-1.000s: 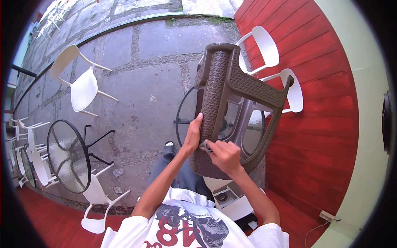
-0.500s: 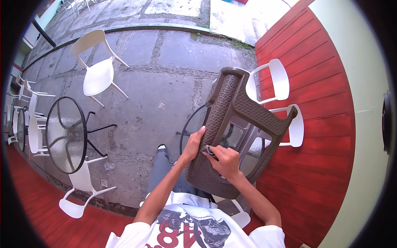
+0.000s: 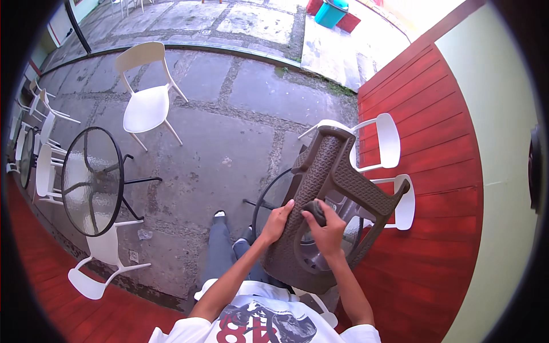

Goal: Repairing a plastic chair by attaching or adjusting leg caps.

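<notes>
A brown plastic armchair (image 3: 320,157) with a woven pattern lies tipped in front of me, resting over a round glass-topped table (image 3: 258,201). Along its thick near-left edge, my left hand (image 3: 277,224) is closed, with the thumb on top of the patterned frame. My right hand (image 3: 328,233) pinches a bunched dark cloth (image 3: 314,211) and presses it against the chair frame, just right of the left hand. Part of the cloth is hidden by the fingers. Through the gaps in the chair some of the tabletop shows.
White chairs stand right of the table, one (image 3: 389,140) by the red plank wall (image 3: 434,228). To the left are another round glass table (image 3: 91,183) and several white chairs, with a lone white chair (image 3: 147,108) farther out. A turquoise bin (image 3: 330,14) stands far ahead.
My right hand has slid the cloth a little right and down, showing more of it. The brown chair and my left hand sit lower in view, as my view has also tilted upward.
</notes>
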The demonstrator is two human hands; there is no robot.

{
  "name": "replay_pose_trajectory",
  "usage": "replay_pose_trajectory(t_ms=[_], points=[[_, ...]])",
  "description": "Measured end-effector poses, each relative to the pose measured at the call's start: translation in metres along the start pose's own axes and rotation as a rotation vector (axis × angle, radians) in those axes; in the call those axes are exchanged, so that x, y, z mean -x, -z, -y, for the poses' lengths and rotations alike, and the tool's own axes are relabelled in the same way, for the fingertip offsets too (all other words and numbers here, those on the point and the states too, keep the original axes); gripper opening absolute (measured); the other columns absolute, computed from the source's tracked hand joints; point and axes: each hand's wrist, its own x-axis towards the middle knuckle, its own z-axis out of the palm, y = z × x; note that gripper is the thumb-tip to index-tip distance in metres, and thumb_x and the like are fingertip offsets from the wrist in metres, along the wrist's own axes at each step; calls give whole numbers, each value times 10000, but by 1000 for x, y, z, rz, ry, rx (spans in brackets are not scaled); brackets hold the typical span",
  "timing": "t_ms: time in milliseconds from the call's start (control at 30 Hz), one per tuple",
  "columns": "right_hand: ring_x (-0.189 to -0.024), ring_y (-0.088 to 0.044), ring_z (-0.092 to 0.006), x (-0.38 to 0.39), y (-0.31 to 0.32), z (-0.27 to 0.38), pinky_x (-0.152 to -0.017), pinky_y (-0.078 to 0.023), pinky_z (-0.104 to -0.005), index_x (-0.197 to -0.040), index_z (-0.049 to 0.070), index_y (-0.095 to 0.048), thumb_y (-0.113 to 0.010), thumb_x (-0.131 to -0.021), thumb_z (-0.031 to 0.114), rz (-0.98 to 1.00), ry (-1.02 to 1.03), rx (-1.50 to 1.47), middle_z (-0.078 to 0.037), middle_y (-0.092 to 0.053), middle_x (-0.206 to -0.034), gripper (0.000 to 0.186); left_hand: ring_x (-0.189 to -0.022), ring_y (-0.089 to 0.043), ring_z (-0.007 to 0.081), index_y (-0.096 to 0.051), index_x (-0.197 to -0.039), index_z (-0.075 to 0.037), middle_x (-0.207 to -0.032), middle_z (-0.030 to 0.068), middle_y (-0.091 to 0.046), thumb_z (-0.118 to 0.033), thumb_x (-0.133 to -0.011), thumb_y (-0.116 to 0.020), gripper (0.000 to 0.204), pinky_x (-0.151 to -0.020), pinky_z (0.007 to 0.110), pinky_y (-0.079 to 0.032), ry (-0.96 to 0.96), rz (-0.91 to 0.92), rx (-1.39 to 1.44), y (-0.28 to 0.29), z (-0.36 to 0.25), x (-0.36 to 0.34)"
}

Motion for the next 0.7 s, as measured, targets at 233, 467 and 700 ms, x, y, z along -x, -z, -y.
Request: replay_pose_trajectory(t_ms=[233, 467, 700], points=[[-1178, -619, -177, -23, 44, 20, -1048, -468, -294, -1536, -11, -333, -646, -921, -46, 14, -743, -1176, -141, -603, -1324, 691, -856, -645, 166, -686, -1038, 48, -886, 97, -714, -518, -1073, -468, 608, -822, 324, -493, 33, -65, -209, -3, -17, 12], [-1136, -636, -176, -4, 27, 32, -1012, -499, -299, -1559, 9, -302, -685, -885, -68, -10, -650, -1130, -118, -629, -1252, 780, -902, -621, 144, -657, -1203, 16, -960, 44, -671, -364, -1071, -532, 421, -888, 302, -487, -172, -148, -175, 1, -42, 24], [-1110, -646, -161, 19, 36, 34, -994, -515, -283, -1552, -3, -304, -688, -904, -49, -18, -653, -1201, -124, -641, -1216, 755, -954, -622, 75, -635, -1245, -14, -1004, 12, -657, -122, -1024, -629, 246, -877, 266, -510, -95, 171, 38, -12, -80, 48]])
